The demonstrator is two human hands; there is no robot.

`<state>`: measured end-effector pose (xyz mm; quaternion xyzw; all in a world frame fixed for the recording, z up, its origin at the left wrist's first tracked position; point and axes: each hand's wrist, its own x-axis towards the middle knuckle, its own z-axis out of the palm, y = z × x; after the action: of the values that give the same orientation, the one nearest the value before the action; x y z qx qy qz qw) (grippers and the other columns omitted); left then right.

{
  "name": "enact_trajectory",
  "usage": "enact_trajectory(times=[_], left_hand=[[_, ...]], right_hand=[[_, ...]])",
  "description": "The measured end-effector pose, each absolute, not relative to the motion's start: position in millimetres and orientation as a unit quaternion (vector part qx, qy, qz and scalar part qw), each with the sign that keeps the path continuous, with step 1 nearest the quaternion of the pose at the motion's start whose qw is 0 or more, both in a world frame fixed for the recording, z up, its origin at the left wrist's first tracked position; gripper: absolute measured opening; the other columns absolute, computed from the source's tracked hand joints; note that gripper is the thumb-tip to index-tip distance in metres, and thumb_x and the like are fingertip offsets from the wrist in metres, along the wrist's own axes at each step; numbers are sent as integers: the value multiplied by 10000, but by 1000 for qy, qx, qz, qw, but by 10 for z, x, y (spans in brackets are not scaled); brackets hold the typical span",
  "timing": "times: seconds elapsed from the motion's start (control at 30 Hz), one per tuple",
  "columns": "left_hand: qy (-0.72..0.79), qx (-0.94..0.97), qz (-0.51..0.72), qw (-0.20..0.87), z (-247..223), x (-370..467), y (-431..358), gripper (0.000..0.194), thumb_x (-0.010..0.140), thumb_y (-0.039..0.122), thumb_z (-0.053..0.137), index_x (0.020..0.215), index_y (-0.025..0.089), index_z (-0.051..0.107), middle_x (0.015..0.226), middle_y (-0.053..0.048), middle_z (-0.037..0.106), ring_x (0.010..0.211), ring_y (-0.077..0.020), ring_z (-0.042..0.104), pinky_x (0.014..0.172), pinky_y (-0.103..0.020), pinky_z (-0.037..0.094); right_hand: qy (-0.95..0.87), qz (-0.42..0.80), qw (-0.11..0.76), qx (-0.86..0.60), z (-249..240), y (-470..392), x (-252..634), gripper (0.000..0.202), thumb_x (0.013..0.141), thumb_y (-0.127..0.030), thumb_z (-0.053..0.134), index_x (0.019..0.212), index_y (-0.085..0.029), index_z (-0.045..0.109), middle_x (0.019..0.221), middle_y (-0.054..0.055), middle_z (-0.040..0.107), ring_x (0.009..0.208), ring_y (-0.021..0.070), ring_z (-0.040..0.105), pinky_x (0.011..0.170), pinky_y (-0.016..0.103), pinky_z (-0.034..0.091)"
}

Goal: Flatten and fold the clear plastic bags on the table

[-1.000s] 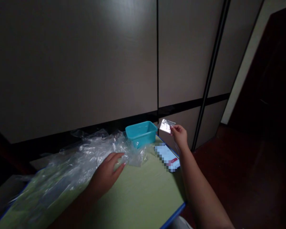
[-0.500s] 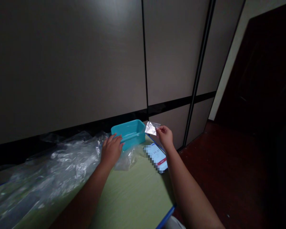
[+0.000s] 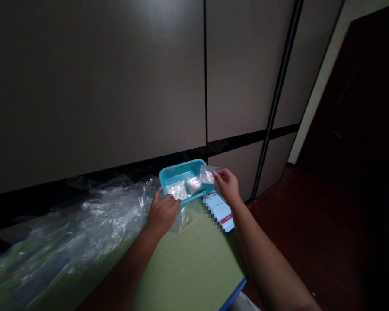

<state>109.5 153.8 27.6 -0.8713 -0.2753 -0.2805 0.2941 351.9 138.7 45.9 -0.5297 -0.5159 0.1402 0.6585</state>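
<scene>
My left hand (image 3: 164, 214) grips the near left side of a turquoise plastic tub (image 3: 181, 166), its fingers over the rim. The tub leans toward me, and shiny clear plastic packets (image 3: 176, 190) show inside it. Between thumb and fingertips, my right hand (image 3: 227, 185) pinches a small clear plastic packet (image 3: 208, 174) at the tub's right end. What the packets contain is too blurred to make out. A loose clear plastic bag (image 3: 182, 219) lies on the table just below the tub, near my left hand.
A phone (image 3: 221, 212) with a lit timer screen lies right of the tub. Crumpled clear plastic sheeting (image 3: 97, 224) covers the left of the green table (image 3: 191, 268). Cabinet panels (image 3: 116, 86) rise behind the table, and dark red floor (image 3: 288, 224) lies to the right.
The tub has tilted toward me under my left hand, so packets inside now show. My right hand still holds its packet, now overlapping the tub's right rim. The view has shifted slightly.
</scene>
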Motion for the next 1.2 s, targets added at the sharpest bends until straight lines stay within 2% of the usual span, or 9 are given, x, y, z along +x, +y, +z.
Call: enact_trajectory(times=[0.13,0.27,0.33,0.47,0.6,0.77,0.97,1.2], left_hand=[[-273,-870,-294,288,258,1109,1561,192,856,119,469,756,181,620,684,-11,652,793,-198,609,1000,-536,297],[-270,-864,-307,293,243,1118,1574,200,869,120,469,767,186,628,668,-6,643,779,-195,599,1000,-529,305],[-269,-862,-310,297,238,1121,1572,223,877,113,455,759,185,630,652,-8,635,767,-191,594,1001,-525,307],[-275,-860,-317,291,231,1128,1570,262,881,97,434,726,185,626,632,-14,623,756,-191,587,997,-527,309],[-285,-862,-306,286,214,1126,1577,266,878,102,443,688,190,608,618,-9,605,746,-184,577,1012,-524,292],[-293,-861,-298,290,198,1125,1583,259,873,97,448,688,188,603,625,-8,606,751,-182,573,1016,-524,290],[-291,-861,-308,280,214,1136,1575,277,878,92,432,681,195,597,616,-11,605,744,-183,574,1016,-522,291],[-317,-860,-305,260,196,1148,1582,260,895,126,431,713,218,593,653,-5,616,779,-183,581,1042,-496,276]], right_hand=[[-584,107,559,-579,575,1523,3342,139,806,-308,538,773,-174,560,727,7,608,689,134,561,619,230,412],[-656,119,417,-617,704,1809,3083,80,801,-236,599,786,-158,608,759,16,641,713,139,586,633,238,427],[-682,129,342,-634,727,1946,2956,113,814,-249,612,841,-139,621,828,32,643,782,159,600,694,277,459],[-705,144,215,-660,681,2138,2750,300,886,-322,536,1137,-157,539,1130,74,560,953,198,576,795,390,497],[-711,147,134,-674,598,2242,2624,298,886,-324,535,1141,-171,544,1158,72,548,979,209,567,809,384,492],[-703,131,92,-693,546,2273,2580,309,887,-323,535,1151,-164,534,1154,76,549,975,207,569,808,393,493],[-680,76,109,-721,558,2185,2615,314,889,-321,531,1162,-165,525,1161,81,545,978,203,567,812,402,490],[-743,79,90,-658,664,2193,2564,308,890,-322,530,1156,-167,530,1158,79,547,976,203,568,812,400,491]])
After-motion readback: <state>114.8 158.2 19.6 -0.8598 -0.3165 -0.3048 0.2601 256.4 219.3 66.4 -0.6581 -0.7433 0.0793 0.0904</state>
